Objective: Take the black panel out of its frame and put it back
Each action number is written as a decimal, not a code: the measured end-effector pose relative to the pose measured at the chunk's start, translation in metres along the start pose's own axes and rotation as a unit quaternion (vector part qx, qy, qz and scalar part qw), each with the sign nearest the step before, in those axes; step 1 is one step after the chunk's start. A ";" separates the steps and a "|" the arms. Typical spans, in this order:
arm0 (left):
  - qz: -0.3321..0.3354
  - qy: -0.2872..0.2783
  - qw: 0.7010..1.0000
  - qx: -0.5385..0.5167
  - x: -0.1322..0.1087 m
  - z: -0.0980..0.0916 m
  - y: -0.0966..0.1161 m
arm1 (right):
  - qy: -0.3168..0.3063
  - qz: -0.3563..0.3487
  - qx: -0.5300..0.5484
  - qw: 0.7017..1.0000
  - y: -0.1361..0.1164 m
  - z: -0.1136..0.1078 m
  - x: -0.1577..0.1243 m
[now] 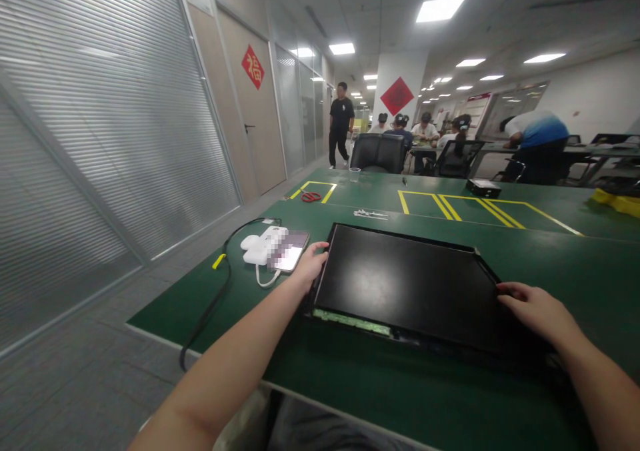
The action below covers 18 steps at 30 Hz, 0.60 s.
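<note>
A black flat display panel (pixel 400 284) lies before me at the near side of the green table, with a green circuit strip (pixel 353 321) along its near edge. My left hand (pixel 314 264) grips the panel's left edge, its fingers closed at the frame. On the opposite side my right hand (pixel 535 307) holds the right edge, thumb and fingers pinched around it. Some fingertips of both hands are hidden by the frame. Just left of my left hand are a phone (pixel 291 251) and a white device with a short cable (pixel 260 247).
Red-handled scissors (pixel 311 197), small metal tools (pixel 371 215), a clear cup (pixel 355 175) and a black box (pixel 483 188) sit farther back on the table (pixel 240 311). A black cable (pixel 220 297) hangs over its left edge. A person (pixel 341 124) walks beyond; others sit behind.
</note>
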<state>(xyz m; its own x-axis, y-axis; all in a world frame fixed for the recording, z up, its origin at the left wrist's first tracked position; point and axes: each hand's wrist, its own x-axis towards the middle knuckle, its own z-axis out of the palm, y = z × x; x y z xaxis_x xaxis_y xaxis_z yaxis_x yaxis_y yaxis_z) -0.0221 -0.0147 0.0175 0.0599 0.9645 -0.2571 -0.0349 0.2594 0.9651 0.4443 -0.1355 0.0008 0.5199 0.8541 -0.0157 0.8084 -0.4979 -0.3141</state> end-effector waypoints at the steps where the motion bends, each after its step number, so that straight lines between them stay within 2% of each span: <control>1: -0.002 -0.005 1.000 -0.007 0.001 0.000 0.000 | 0.001 -0.002 0.001 1.000 0.001 0.000 0.000; 9: -0.030 -0.031 0.999 -0.023 0.005 -0.002 -0.002 | 0.013 -0.005 0.014 1.000 0.004 0.004 0.005; 18: 0.061 -0.052 0.997 -0.001 0.004 -0.006 -0.002 | -0.008 -0.011 0.018 1.000 0.007 0.009 0.006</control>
<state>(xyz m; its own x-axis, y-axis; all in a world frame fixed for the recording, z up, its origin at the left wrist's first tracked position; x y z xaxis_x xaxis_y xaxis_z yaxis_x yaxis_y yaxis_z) -0.0281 -0.0106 0.0143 0.1576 0.9787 -0.1313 -0.0508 0.1408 0.9887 0.4509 -0.1322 -0.0101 0.4974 0.8672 -0.0241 0.8086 -0.4736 -0.3490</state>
